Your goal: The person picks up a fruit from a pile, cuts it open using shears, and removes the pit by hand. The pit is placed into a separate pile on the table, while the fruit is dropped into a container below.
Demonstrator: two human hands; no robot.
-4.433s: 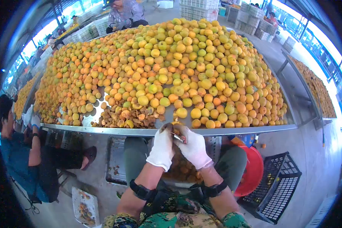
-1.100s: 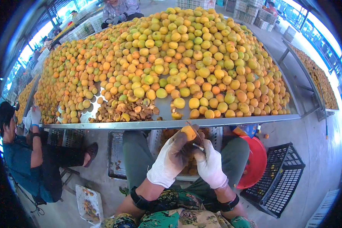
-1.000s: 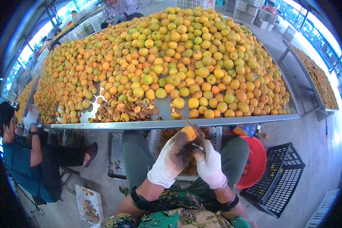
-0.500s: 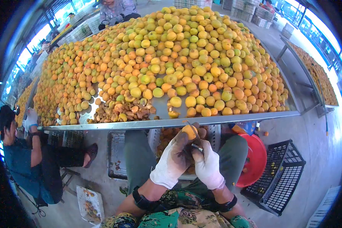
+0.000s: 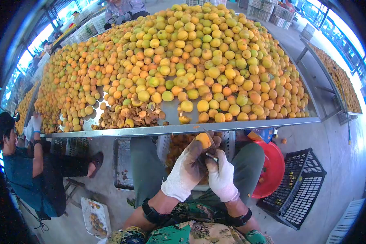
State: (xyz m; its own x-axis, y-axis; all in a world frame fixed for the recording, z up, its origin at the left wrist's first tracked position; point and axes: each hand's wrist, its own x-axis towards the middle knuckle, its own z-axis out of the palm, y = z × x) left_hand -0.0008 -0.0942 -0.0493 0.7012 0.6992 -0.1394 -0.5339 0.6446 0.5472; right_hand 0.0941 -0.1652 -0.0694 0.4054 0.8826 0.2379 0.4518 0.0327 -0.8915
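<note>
My left hand (image 5: pixel 184 171), in a white glove stained brown at the fingers, is closed on an orange-yellow apricot (image 5: pixel 203 140). Beside it my right hand (image 5: pixel 222 175), gloved the same way, grips a small knife (image 5: pixel 211 156). The curved blade rises along the right side of the fruit, and the two hands almost touch. Below the hands, between my knees, stands a white crate (image 5: pixel 230 147) with brownish-orange pieces in it; my hands hide part of it.
A metal-edged table (image 5: pixel 158 132) bears a big heap of apricots (image 5: pixel 191 53) and a pile of brown scraps (image 5: pixel 130 115). To the right are a red basin (image 5: pixel 275 166) and black crates (image 5: pixel 299 191). At left sits a co-worker (image 5: pixel 26 175), near a white tray (image 5: pixel 85 215).
Both hands keep their hold on the apricot and the knife. The blade stands slightly more upright beside the fruit. The co-worker's gloved hand at left has moved up a little.
</note>
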